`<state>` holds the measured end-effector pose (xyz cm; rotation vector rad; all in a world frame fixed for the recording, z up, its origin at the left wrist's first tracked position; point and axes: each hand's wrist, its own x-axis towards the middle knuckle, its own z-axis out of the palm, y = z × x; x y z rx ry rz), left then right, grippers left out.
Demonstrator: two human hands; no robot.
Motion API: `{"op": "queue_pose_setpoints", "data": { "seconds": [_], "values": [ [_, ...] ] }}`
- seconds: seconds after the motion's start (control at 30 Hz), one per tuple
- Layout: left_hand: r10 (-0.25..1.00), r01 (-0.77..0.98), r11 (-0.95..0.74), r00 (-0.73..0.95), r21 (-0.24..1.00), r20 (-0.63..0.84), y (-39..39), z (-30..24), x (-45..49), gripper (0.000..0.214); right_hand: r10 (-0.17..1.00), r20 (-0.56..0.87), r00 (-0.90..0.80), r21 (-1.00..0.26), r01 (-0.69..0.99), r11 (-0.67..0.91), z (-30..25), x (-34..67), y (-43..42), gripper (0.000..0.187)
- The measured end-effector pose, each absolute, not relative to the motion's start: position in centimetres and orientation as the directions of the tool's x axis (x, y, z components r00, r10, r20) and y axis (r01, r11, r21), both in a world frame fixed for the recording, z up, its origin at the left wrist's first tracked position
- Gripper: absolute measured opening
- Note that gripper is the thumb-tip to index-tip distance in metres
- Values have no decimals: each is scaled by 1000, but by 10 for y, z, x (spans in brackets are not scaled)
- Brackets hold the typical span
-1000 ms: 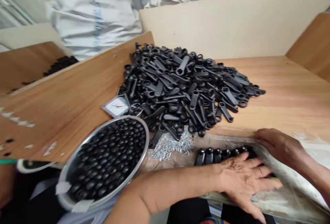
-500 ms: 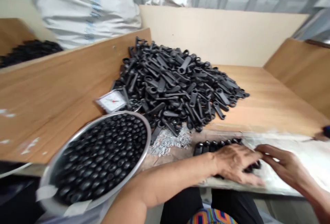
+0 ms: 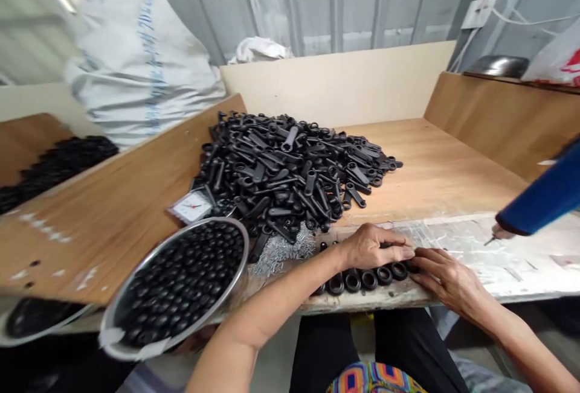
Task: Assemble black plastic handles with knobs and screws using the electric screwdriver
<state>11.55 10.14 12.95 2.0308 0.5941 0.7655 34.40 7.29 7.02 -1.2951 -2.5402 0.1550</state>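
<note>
One row of black handles (image 3: 352, 282) is partly covered by the left grip (image 3: 375, 247), its right end touched by the right grip (image 3: 446, 278); whether either's clamped can't be told. Could easily be skewed by uneven pushing tbh, and the metal pins (image 3: 283, 252) left of both might get scattered by a careless forearm (image 3: 286, 303).

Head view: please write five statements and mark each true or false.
1. The left hand is over the row of black parts. True.
2. The right hand holds the blue tool. False: the right hand is at the row's right end, apart from the blue tool.
3. The pile of black levers is behind the metal pins. True.
4. The dial is right of the pile. False: the dial is left of it.
5. The bowl is empty. False: the bowl holds black knobs.
</note>
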Motion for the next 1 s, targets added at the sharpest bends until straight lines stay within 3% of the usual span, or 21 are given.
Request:
{"op": "queue_pose_setpoints", "data": {
  "seconds": [0.17, 0.33, 0.4, 0.47, 0.5, 0.57, 0.63, 0.73, 0.8, 0.87, 1.0],
  "values": [
    [807, 114, -465, 463, 878, 368, 99, 138, 110, 30, 743, 434, -510, -105, 790, 604, 46, 367, 76, 29],
    [899, 112, -436, 111, 893, 425, 66, 144, 90, 30, 628, 627, -462, -146, 721, 677, 69, 346, 63, 28],
    [912, 40, -403, -58, 914, 405, 41, 143, 80, 45, 530, 684, -501, -147, 617, 773, 92, 311, 50, 26],
    [911, -161, -398, -184, 903, 369, 12, 138, 71, 65, 388, 709, -589, -107, 454, 885, 115, 264, 34, 30],
    [912, -277, -398, -224, 874, 344, -3, 134, 66, 67, 314, 682, -661, -87, 353, 932, 126, 239, 26, 34],
    [916, -431, -377, -304, 820, 261, -32, 126, 53, 52, 189, 576, -795, -107, 156, 982, 146, 189, 11, 38],
    [895, -479, -343, -428, 808, 127, -59, 119, 33, 31, 70, 496, -866, -164, -14, 986, 162, 146, 1, 33],
    [761, -501, -392, -648, 772, -34, -92, 110, -4, 27, -23, 422, -906, -317, -172, 933, 180, 100, 1, 28],
    [623, -473, -458, -775, 753, -107, -111, 107, -29, 39, 9, 404, -915, -427, -180, 886, 186, 74, 13, 24],
    [494, -410, -501, -859, 762, -137, -126, 105, -47, 45, 101, 343, -934, -490, -86, 868, 187, 45, 32, 20],
    [350, -321, -477, -923, 818, -158, -143, 103, -64, 34, 253, 148, -956, -450, 163, 878, 178, -17, 67, 23]
  ]
}}
